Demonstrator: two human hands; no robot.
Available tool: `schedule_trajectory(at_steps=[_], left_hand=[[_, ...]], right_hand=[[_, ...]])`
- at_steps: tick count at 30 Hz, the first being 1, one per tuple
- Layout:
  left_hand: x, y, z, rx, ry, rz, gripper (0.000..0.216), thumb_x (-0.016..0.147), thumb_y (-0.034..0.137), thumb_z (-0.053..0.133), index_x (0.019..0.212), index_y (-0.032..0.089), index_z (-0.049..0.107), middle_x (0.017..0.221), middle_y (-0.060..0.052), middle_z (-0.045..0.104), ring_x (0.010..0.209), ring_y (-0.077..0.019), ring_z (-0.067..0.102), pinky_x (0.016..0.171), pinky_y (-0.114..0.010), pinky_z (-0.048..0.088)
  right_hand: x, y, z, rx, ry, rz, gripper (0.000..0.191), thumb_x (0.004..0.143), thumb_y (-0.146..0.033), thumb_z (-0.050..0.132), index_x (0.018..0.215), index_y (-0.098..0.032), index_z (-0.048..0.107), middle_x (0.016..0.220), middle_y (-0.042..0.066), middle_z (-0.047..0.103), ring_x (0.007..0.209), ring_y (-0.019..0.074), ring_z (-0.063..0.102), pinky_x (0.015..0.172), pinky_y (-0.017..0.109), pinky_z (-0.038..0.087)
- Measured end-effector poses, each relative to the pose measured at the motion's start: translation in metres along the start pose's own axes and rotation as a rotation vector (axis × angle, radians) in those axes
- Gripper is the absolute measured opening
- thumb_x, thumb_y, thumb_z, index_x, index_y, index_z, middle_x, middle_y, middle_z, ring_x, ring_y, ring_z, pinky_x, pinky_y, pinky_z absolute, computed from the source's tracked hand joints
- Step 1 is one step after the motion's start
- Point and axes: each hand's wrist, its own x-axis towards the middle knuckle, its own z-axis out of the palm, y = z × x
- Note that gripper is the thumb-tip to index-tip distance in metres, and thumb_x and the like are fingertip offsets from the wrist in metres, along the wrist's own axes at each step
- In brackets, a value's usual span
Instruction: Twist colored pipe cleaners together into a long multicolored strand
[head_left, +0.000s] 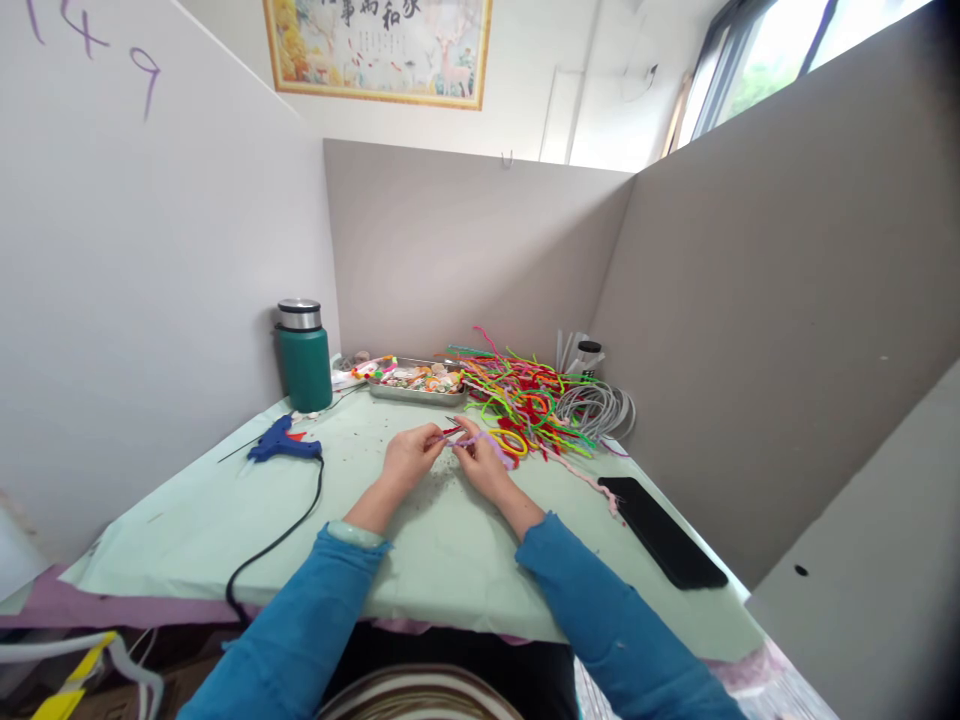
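Note:
Both hands meet over the middle of the table. My left hand (pixel 411 458) is closed, its thumb and fingertips pinching one end of a fuzzy purple pipe cleaner (pixel 455 441). The thumb and fingers of my right hand (pixel 484 466) close on the same pipe cleaner, and more purple shows behind that hand. Pointed metal tips, apparently of scissors (pixel 453 421), stick out by the right fingers, with a bit of red beside them. Just beyond the right hand is a yellow loop (pixel 512 441), perhaps the scissors' handle; the fingers hide the link between them.
Many coloured pipe cleaners (pixel 525 390) lie heaped at the back right, beside a grey coiled cord (pixel 600 410). A metal tray (pixel 416 394) of small pieces stands behind my hands. Left are a blue glue gun (pixel 285 440) and green bottle (pixel 304 365); right, a black phone (pixel 664 535). Partitions (pixel 480 240) enclose the table.

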Motion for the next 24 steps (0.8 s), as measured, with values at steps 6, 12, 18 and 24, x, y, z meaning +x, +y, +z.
schedule_trajectory(at_steps=[6, 12, 18, 24], left_hand=[[-0.002, 0.003, -0.003, 0.153, -0.001, 0.091, 0.019, 0.082, 0.032, 0.046, 0.081, 0.022, 0.062, 0.069, -0.001, 0.061, 0.065, -0.0126, 0.053, 0.057, -0.022, 0.030], [-0.001, 0.004, -0.004, 0.307, 0.012, 0.174, 0.016, 0.083, 0.027, 0.046, 0.080, 0.019, 0.060, 0.080, -0.006, 0.062, 0.078, -0.0171, 0.053, 0.069, -0.028, 0.033], [0.000, 0.003, -0.003, 0.393, -0.021, 0.254, 0.014, 0.082, 0.026, 0.048, 0.080, 0.019, 0.060, 0.073, -0.006, 0.061, 0.078, -0.0190, 0.052, 0.069, -0.030, 0.031], [-0.001, 0.002, -0.001, 0.333, -0.008, 0.296, 0.018, 0.084, 0.028, 0.046, 0.083, 0.019, 0.061, 0.073, -0.005, 0.060, 0.076, -0.0175, 0.052, 0.070, -0.029, 0.031]], right_hand=[[-0.001, 0.006, 0.000, -0.191, -0.092, -0.049, 0.047, 0.071, -0.011, 0.049, 0.116, -0.026, 0.049, 0.082, 0.002, 0.059, 0.072, 0.0166, 0.053, 0.067, 0.028, 0.041], [0.000, 0.004, -0.001, -0.218, -0.096, -0.037, 0.033, 0.070, -0.014, 0.051, 0.102, -0.024, 0.054, 0.077, 0.000, 0.060, 0.070, 0.0160, 0.055, 0.063, 0.026, 0.040], [0.001, -0.002, -0.004, -0.026, -0.166, 0.109, 0.017, 0.070, -0.017, 0.054, 0.086, -0.021, 0.055, 0.055, -0.005, 0.056, 0.052, 0.0120, 0.051, 0.052, 0.022, 0.037], [-0.001, -0.006, -0.008, 0.102, -0.244, 0.155, 0.013, 0.072, -0.022, 0.056, 0.085, -0.020, 0.056, 0.046, -0.007, 0.051, 0.042, 0.0087, 0.045, 0.044, 0.018, 0.033]])
